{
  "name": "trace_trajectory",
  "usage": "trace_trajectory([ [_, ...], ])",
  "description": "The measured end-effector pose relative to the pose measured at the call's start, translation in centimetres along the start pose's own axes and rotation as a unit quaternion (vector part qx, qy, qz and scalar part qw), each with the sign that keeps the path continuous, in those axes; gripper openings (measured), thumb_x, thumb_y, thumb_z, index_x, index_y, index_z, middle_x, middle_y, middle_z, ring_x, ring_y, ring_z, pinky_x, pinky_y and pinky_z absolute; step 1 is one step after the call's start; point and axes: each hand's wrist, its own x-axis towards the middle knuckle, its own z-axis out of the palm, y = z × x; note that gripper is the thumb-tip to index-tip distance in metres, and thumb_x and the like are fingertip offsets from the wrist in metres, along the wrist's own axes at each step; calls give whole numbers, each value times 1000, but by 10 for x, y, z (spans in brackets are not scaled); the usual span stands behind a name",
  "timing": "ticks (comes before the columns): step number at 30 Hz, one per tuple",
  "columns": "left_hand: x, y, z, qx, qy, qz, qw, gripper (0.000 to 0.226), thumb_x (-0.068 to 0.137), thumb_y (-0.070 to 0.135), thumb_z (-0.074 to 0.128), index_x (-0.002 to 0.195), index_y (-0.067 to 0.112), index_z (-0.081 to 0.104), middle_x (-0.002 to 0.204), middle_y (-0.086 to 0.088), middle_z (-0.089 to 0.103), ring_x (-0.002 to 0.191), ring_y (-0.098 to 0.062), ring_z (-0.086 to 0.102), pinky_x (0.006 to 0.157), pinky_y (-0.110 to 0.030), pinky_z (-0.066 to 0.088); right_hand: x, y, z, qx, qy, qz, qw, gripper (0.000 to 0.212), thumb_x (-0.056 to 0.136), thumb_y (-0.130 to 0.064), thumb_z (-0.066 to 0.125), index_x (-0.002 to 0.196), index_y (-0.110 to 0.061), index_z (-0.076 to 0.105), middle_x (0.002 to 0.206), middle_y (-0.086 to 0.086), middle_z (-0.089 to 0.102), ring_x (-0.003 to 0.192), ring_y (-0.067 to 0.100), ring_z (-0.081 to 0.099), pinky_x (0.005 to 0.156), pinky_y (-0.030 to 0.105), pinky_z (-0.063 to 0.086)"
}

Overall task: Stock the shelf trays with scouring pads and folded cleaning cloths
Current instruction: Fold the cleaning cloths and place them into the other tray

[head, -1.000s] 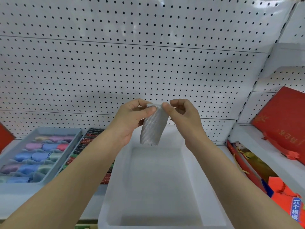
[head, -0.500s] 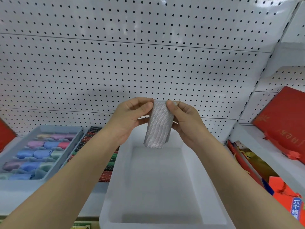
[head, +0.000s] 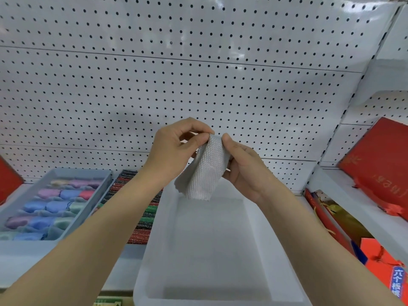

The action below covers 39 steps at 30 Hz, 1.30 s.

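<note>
While both hands pinch its top edge, the left hand point(head: 174, 149) and right hand point(head: 245, 168) hold the grey cloth point(head: 207, 171) hanging above the white tray point(head: 284, 272), probably so it folds neatly before going in.

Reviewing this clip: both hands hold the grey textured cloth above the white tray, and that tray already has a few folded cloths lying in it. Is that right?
Not quite. The head view shows the white tray with nothing lying in it; its floor is bare. The rest holds: the left hand and the right hand both pinch the grey textured cloth at its top, above that tray.
</note>
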Motion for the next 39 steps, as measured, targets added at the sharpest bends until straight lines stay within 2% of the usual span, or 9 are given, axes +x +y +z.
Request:
trace_trajectory([
  [8,-9,-3,16,79,109,76,988,14,92,9,66,95,22,70,96,9,65,84,-7,63,66,-17,50,-4,6,11,13,-8,-36,999,44,91,-34,63,125,-6,64,125,16,67,112,26,66,101,43,51],
  [12,-11,-1,21,-10,111,12,994,15,91,5,66,92,19,70,90,6,70,81,-5,63,70,-17,51,-3,6,9,25,22,-67,997,44,83,-25,71,120,-2,66,117,22,68,103,28,68,92,39,55],
  [17,-8,0,18,-153,55,-142,976,15,90,25,68,97,13,67,85,7,70,80,-8,67,70,-29,58,2,4,4,32,44,-91,994,47,77,-22,81,117,-1,66,119,24,68,113,47,61,99,63,47],
  [21,-7,3,23,-166,68,-136,974,4,92,15,68,88,13,68,77,5,66,73,-9,61,67,-24,54,-2,7,7,-16,47,-91,995,44,83,-27,75,120,-6,64,117,15,70,112,37,65,102,54,49],
  [26,-4,4,29,-368,152,-214,892,9,91,15,67,83,14,63,91,-6,65,86,-21,63,82,-41,56,-13,28,20,-53,14,-67,996,27,92,-17,69,118,-9,63,112,9,73,103,27,70,87,41,58],
  [30,-4,0,26,-432,196,-250,844,15,93,18,64,79,15,58,78,0,71,69,-14,69,61,-34,60,-19,41,21,-68,-4,-29,997,30,88,-6,72,116,-4,63,106,12,74,90,21,72,73,29,58],
  [34,-6,-12,18,-316,193,-236,899,10,95,20,64,86,15,62,93,-6,69,83,-18,65,74,-36,59,-17,38,10,-59,6,1,998,27,84,-1,73,110,-6,66,93,5,70,77,15,65,62,23,52],
  [36,-6,-17,14,-167,193,-194,947,10,97,22,62,90,15,63,91,-11,69,80,-19,67,69,-32,60,-16,36,4,-45,4,13,999,27,84,0,73,110,-5,65,88,3,66,72,15,59,59,24,49],
  [39,-7,-20,12,-43,193,-147,969,11,97,24,62,90,17,61,85,-17,69,74,-22,67,57,-27,58,-15,39,0,-50,-15,24,998,32,84,-1,73,114,-4,63,90,3,65,74,16,55,59,25,47],
])
